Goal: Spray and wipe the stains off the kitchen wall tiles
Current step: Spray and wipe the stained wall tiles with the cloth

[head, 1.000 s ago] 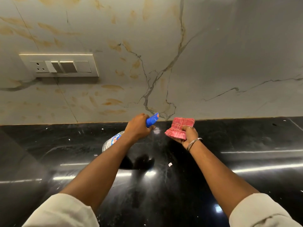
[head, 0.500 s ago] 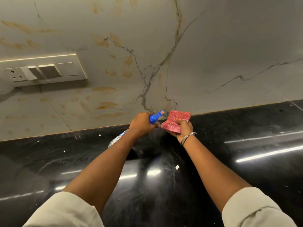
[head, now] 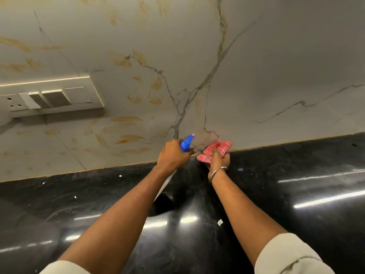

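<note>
Filling most of the view: pale marble-look wall tiles (head: 276, 66), with grey veins meeting at a junction just above the hands. The right half looks plain.
Mess: yellowish-brown stains (head: 126, 119) smeared over the left and middle of the wall, thickest below and to the right of the switches.
Bottom half: glossy black tabletop (head: 296, 214). It meets the wall along one straight slanted edge, and wide shiny stretches run out either side of the arms.
Near edge: pale rolled sleeves (head: 286, 256) in the lower corners.
Far left: white switch panel (head: 49, 97) standing a little proud of the tile, well apart from the hands.
Left side: left hand (head: 173, 155) is wrapped tight round the bottle neck, right at the wall/tabletop edge.
Right side: right hand (head: 218, 160) is clamped on the rag, just beside the other hand.
Rag: red checked cloth (head: 217, 148), bunched up at the tile's bottom edge. Can't tell if it touches the wall.
Sprayer: spray bottle (head: 187, 142) has its blue nozzle poking up from the fist toward the vein junction. The body is mostly hidden under the wrist.
Wrist: thin metal bangle (head: 217, 172).
Tiny bit: white scrap (head: 219, 222) on the black surface between the forearms.
</note>
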